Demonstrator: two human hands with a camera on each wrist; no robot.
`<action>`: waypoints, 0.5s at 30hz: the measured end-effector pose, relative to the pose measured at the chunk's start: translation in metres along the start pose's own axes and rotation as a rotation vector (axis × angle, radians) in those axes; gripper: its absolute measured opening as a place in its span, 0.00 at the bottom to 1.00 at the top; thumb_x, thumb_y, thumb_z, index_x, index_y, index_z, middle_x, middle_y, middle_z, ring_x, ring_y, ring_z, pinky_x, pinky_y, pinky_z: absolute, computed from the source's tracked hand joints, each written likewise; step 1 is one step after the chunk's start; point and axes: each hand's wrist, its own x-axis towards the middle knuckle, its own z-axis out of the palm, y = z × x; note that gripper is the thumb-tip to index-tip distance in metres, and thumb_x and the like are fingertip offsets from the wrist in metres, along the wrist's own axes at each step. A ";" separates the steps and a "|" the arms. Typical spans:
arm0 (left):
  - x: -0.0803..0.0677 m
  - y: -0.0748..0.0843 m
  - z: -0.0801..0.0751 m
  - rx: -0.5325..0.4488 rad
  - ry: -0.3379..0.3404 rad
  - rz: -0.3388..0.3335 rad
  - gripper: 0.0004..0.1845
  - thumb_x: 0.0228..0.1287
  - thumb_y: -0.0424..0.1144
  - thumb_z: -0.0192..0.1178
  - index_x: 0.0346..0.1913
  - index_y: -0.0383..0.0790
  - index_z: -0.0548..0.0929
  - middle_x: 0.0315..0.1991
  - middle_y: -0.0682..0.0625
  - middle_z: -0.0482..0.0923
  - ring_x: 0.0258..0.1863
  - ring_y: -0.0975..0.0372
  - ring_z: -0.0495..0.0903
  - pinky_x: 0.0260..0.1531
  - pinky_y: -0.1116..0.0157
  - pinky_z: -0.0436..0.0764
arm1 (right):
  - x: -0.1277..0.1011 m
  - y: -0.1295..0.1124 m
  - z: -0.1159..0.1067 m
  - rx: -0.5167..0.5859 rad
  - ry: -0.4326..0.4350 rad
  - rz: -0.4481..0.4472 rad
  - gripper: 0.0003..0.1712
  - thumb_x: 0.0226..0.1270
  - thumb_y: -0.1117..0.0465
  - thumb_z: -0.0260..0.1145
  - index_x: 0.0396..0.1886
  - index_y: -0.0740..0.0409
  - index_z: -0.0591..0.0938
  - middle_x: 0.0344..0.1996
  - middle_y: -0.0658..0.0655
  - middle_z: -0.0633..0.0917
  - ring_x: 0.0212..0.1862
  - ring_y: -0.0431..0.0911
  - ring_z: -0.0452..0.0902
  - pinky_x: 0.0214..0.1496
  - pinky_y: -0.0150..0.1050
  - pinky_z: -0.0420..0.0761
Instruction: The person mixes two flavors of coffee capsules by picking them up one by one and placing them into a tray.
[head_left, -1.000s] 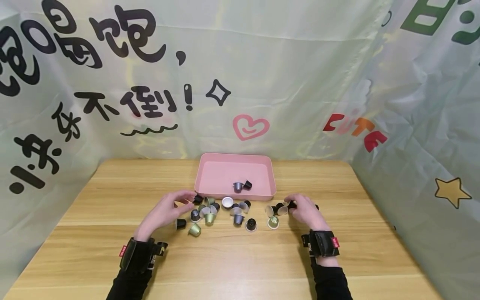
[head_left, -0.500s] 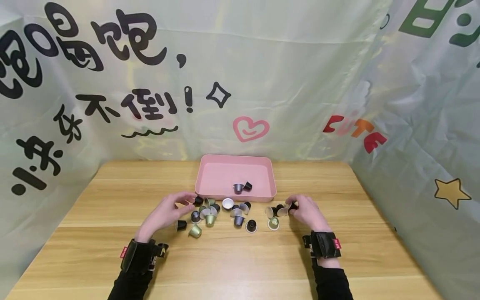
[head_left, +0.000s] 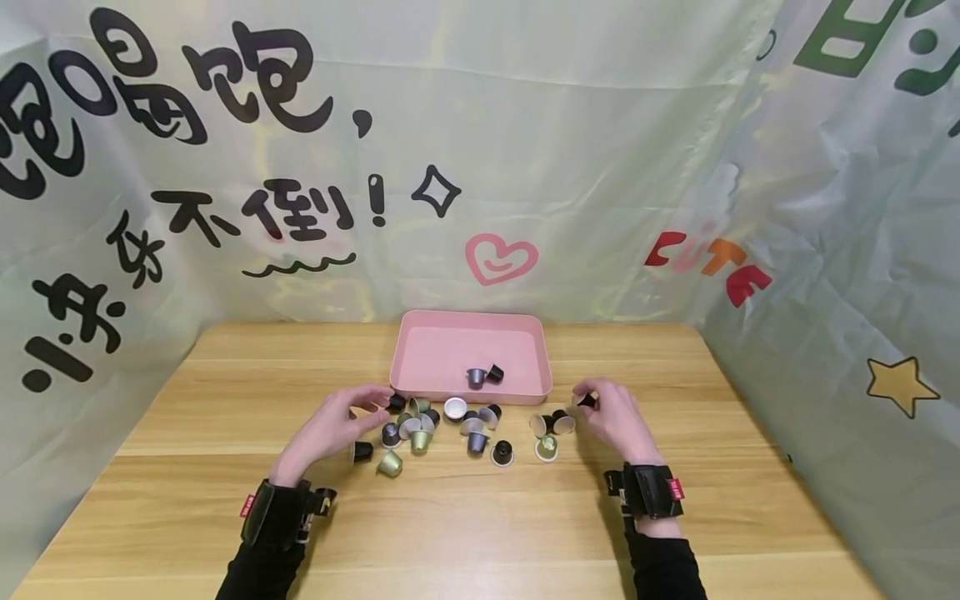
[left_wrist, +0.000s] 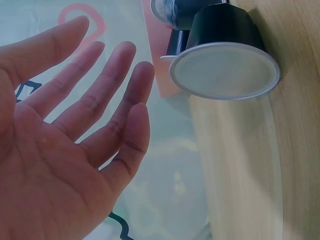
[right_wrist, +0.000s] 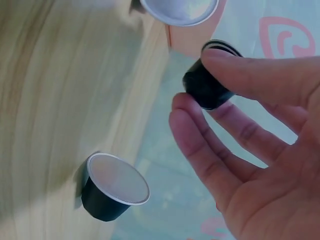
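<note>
Pink plastic tray (head_left: 420, 350) sits frame centre on wooden table (head_left: 187, 467), two small coffee capsules (head_left: 483, 376) inside; scattered coffee capsules (head_left: 450, 429) just below it.

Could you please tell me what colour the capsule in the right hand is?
Black; the capsule shows best in the right wrist view.

Bright even light; wrist views soft, blurred.
</note>
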 end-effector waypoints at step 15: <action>0.001 0.000 0.002 0.006 -0.012 0.007 0.20 0.69 0.35 0.61 0.61 0.32 0.79 0.52 0.38 0.85 0.51 0.48 0.83 0.46 0.57 0.82 | 0.002 -0.008 0.002 0.009 0.154 -0.106 0.13 0.58 0.71 0.72 0.44 0.59 0.86 0.41 0.59 0.87 0.34 0.44 0.77 0.36 0.34 0.74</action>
